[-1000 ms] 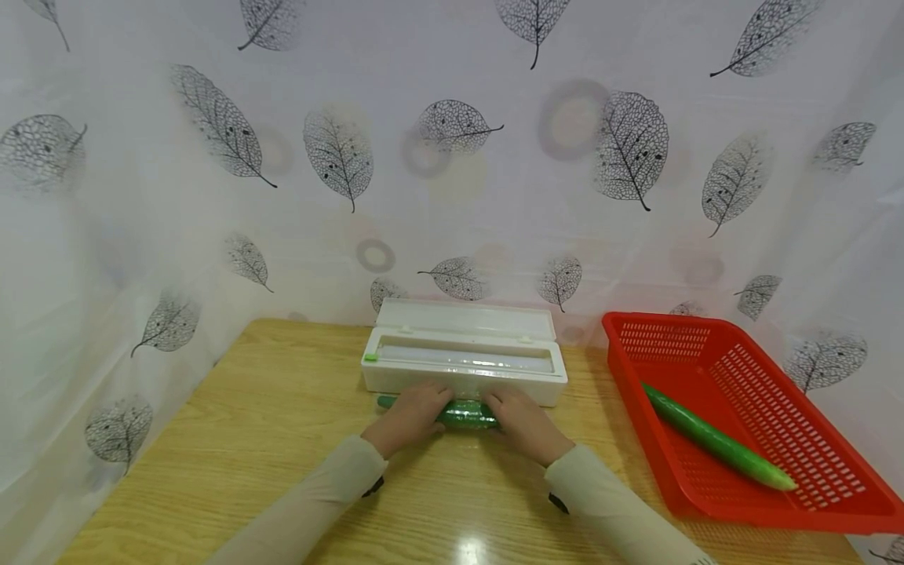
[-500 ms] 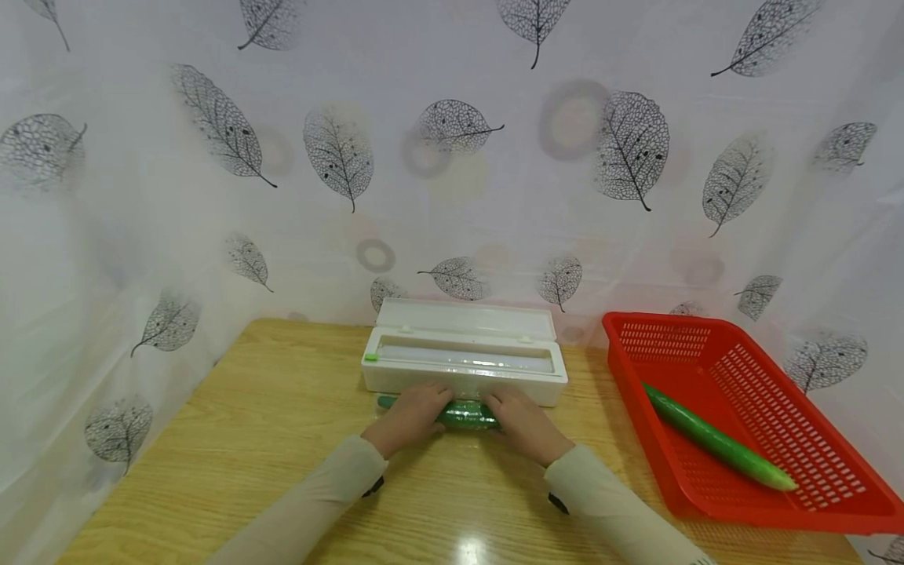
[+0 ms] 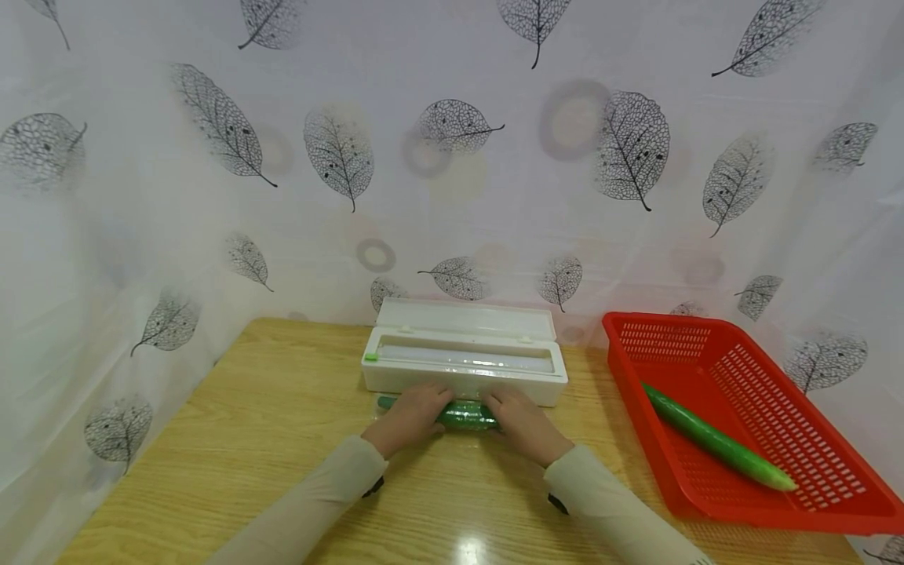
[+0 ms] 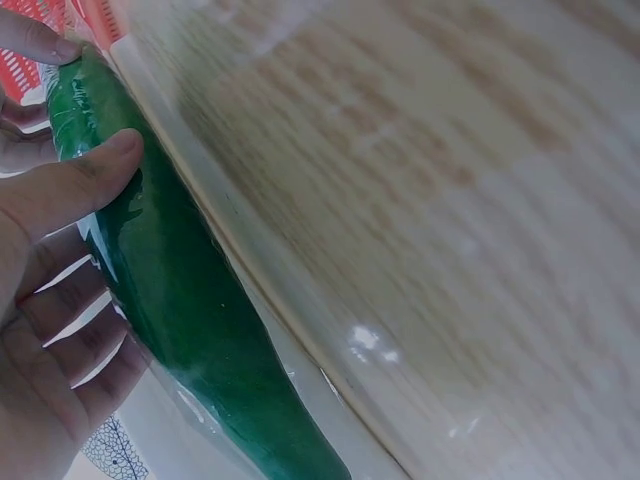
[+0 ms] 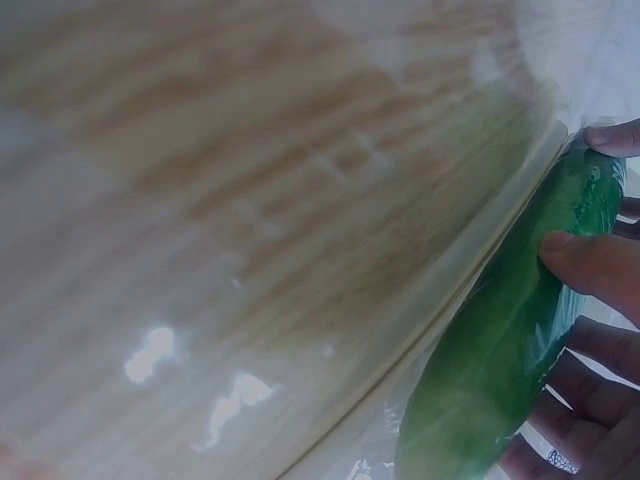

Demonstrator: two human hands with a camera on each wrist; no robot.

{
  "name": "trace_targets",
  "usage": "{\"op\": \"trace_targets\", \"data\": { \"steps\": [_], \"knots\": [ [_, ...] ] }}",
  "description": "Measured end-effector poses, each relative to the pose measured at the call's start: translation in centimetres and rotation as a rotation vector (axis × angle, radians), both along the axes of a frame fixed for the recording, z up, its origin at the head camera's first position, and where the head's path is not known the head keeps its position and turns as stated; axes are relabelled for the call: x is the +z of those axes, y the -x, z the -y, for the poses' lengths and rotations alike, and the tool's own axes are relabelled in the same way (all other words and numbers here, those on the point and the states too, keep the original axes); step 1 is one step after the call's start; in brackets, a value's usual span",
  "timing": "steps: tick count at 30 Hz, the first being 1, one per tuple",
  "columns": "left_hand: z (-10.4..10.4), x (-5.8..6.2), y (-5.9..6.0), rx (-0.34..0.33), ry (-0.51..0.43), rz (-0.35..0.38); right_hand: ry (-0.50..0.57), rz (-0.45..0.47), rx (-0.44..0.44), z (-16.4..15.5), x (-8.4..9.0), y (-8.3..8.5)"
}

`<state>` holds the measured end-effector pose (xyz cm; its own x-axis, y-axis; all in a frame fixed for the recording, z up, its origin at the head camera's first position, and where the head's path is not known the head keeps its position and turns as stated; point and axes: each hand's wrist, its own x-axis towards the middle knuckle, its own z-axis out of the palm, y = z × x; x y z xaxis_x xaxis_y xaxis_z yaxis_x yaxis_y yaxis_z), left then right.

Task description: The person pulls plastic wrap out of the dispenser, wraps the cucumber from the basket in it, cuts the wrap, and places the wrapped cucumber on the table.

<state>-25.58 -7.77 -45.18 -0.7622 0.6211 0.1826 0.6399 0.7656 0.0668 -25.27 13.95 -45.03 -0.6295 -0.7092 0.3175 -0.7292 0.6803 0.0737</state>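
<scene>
Red plastic mesh forms the basket (image 3: pixel 777 471) at the right of the frame, and it holds one long, smooth green cucumber (image 3: pixel 716 445) lying diagonally. At centre stands one white rectangular film dispenser box (image 3: pixel 462 357), its lid open and a roll of clear film inside. Just in front of it, touching its lower front edge, a second cucumber wrapped in glossy cling film (image 3: pixel 462 413) lies on the pale wood-grain table (image 3: pixel 247 439). Two hands are on it: the left hand (image 3: pixel 412 414) rests on it with fingers laid over the top and thumb pressed to its side, and the right hand (image 3: pixel 523 424) holds it likewise. White sheeting printed with grey leaves fills the upper frame.
</scene>
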Motion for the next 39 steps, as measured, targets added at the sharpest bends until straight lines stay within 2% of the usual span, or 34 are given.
{"op": "trace_targets", "data": {
  "steps": [18,39],
  "knots": [
    [-0.01,-0.55,0.17,-0.003,-0.001,0.001,0.013,-0.024,0.024,-0.05,-0.51,0.1],
    [-0.04,-0.48,0.27,-0.015,0.005,0.01,-0.023,0.035,-0.005,0.1,-0.13,0.02]
  ]
}}
